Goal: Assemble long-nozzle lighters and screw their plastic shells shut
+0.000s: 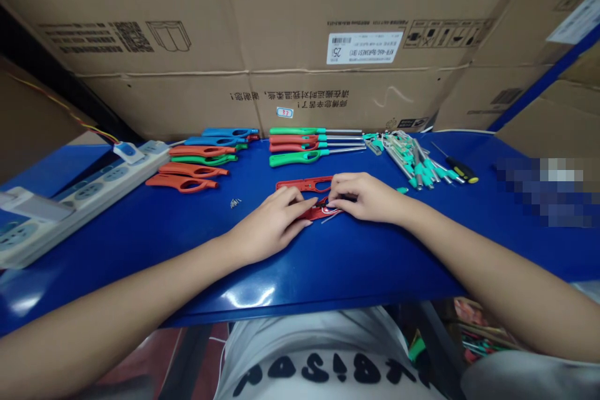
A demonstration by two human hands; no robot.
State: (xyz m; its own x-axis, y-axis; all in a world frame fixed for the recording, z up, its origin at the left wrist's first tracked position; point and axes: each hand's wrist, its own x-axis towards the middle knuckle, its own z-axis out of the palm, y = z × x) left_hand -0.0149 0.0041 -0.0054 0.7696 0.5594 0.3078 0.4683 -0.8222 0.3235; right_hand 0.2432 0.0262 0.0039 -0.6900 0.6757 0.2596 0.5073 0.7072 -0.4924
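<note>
Both hands meet at the middle of the blue table [140,231]. My left hand [272,222] lies with fingers stretched over a red plastic handle shell [315,211], pressing it down. My right hand [363,195] has its fingers curled in a pinch at the same shell, on a small metal part I cannot make out. A second red handle shell [304,185] lies just behind the hands, untouched. A few tiny screws [235,202] lie to the left of my left hand.
Loose orange, green and blue handle shells [197,162] lie at the back left. Assembled tools with metal rods [309,145] lie at the back centre. A heap of green-tipped metal parts [412,159], a screwdriver [457,165], a white power strip [79,194] and cardboard boxes [281,31] surround them.
</note>
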